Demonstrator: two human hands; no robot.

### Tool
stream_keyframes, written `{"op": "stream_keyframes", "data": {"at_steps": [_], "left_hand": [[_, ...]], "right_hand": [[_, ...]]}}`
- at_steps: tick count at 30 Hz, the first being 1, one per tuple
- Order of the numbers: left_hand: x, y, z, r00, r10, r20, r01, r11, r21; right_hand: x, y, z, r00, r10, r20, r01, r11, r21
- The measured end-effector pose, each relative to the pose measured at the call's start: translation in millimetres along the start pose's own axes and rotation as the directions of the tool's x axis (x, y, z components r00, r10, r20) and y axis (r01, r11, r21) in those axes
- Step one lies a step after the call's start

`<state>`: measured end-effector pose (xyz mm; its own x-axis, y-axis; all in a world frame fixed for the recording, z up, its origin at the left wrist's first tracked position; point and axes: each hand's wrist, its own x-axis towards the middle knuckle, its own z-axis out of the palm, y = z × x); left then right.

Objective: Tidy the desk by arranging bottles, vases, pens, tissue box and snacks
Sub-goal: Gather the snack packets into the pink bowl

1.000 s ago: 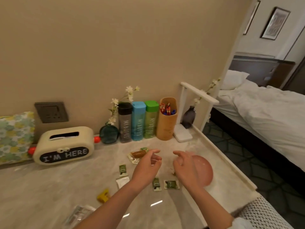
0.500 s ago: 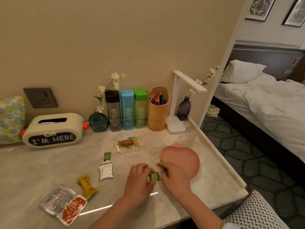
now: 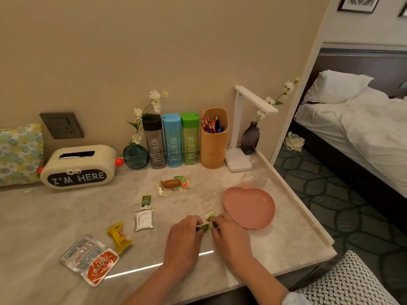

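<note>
My left hand (image 3: 184,241) and my right hand (image 3: 229,235) meet low on the marble desk (image 3: 55,216), both pinching a small green snack packet (image 3: 204,227). A second green packet (image 3: 209,216) peeks out just above my right hand, beside the pink apple-shaped plate (image 3: 248,206). Other snacks lie scattered: a sausage pack (image 3: 174,184), a green packet (image 3: 146,200), a silver sachet (image 3: 144,220), a yellow candy (image 3: 119,236) and an orange-and-clear pouch (image 3: 90,259). Along the wall stand the tissue box (image 3: 78,166), a teal vase (image 3: 135,156), black (image 3: 154,142), blue (image 3: 172,140) and green (image 3: 189,138) bottles, and a pen holder (image 3: 214,138).
A white desk lamp (image 3: 239,133) and a dark vase (image 3: 250,137) stand at the back right corner. A raised rim (image 3: 297,199) runs along the desk's right edge. A floral cushion (image 3: 19,153) lies at far left, a woven chair (image 3: 350,280) at bottom right, a bed (image 3: 363,128) beyond.
My hands dropped from mid-air onto the desk and took hold of a green packet between them. The view tilted down, revealing more snacks at the lower left.
</note>
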<state>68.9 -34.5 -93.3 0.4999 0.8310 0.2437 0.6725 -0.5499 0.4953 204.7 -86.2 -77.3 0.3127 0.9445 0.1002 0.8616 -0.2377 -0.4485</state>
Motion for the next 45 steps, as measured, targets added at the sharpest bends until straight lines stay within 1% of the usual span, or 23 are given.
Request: {"op": "stream_keyframes", "data": {"at_steps": [2, 5, 9, 12, 14, 17, 19, 21, 22, 24, 26, 28, 31, 34, 35, 37, 39, 42, 45], "left_hand": [[2, 0, -2, 1.0, -0.029, -0.005, 0.029, 0.999, -0.033], [5, 2, -6, 0.997, -0.07, 0.012, 0.071, 0.991, -0.113], [12, 16, -7, 0.99, -0.13, 0.051, 0.139, 0.936, -0.324], [31, 39, -6, 0.984, -0.18, 0.007, 0.159, 0.85, -0.502], [51, 58, -2, 0.985, -0.173, 0.022, 0.154, 0.802, -0.577], [83, 81, 9, 0.975, -0.176, 0.133, 0.22, 0.75, -0.624], [101, 93, 17, 0.96, -0.175, 0.219, 0.277, 0.718, -0.638], [115, 101, 25, 0.941, -0.179, 0.287, 0.327, 0.701, -0.634], [120, 103, 30, 0.93, -0.178, 0.322, 0.349, 0.706, -0.616], [127, 103, 37, 0.907, -0.167, 0.386, 0.372, 0.748, -0.55], [130, 100, 42, 0.899, -0.158, 0.408, 0.37, 0.772, -0.517], [129, 97, 42, 0.917, -0.162, 0.365, 0.354, 0.754, -0.554], [128, 88, 29, 0.955, -0.21, 0.21, 0.296, 0.73, -0.616], [124, 65, 12, 0.954, -0.29, 0.074, 0.271, 0.734, -0.622], [121, 55, 5, 0.947, -0.318, 0.044, 0.276, 0.734, -0.62], [115, 33, -9, 0.932, -0.363, -0.009, 0.279, 0.732, -0.621], [107, 6, -25, 0.909, -0.411, -0.068, 0.292, 0.744, -0.602], [98, -22, -44, 0.877, -0.46, -0.141, 0.32, 0.777, -0.542], [84, -50, -58, 0.836, -0.512, -0.199, 0.401, 0.816, -0.416]], "right_hand": [[2, 1, -2, 1.0, -0.004, 0.002, 0.004, 1.0, -0.022], [2, 1, -7, 0.999, 0.032, 0.019, -0.033, 0.999, 0.043], [-2, 3, -16, 0.997, 0.067, 0.029, -0.071, 0.984, 0.161], [2, 8, -35, 0.991, 0.106, -0.077, -0.084, 0.964, 0.251], [8, 17, -52, 0.97, 0.167, -0.178, -0.115, 0.957, 0.267], [15, 35, -73, 0.926, 0.257, -0.278, -0.194, 0.952, 0.236], [19, 48, -81, 0.911, 0.302, -0.28, -0.242, 0.943, 0.228], [21, 60, -84, 0.904, 0.345, -0.254, -0.29, 0.929, 0.229], [23, 66, -84, 0.9, 0.363, -0.242, -0.313, 0.923, 0.223], [25, 76, -80, 0.893, 0.39, -0.223, -0.351, 0.916, 0.195], [26, 81, -77, 0.89, 0.403, -0.213, -0.368, 0.911, 0.185], [28, 83, -74, 0.894, 0.379, -0.24, -0.337, 0.92, 0.197], [38, 75, -71, 0.902, 0.318, -0.293, -0.246, 0.934, 0.258], [56, 54, -67, 0.927, 0.238, -0.29, -0.159, 0.95, 0.27], [62, 44, -64, 0.94, 0.205, -0.273, -0.129, 0.953, 0.272], [75, 23, -59, 0.97, 0.151, -0.192, -0.087, 0.948, 0.307], [90, -1, -49, 0.994, 0.05, -0.1, -0.018, 0.953, 0.304], [106, -24, -34, 0.998, -0.056, 0.007, 0.052, 0.969, 0.241], [119, -48, -11, 0.986, -0.156, 0.065, 0.137, 0.961, 0.238]]}}
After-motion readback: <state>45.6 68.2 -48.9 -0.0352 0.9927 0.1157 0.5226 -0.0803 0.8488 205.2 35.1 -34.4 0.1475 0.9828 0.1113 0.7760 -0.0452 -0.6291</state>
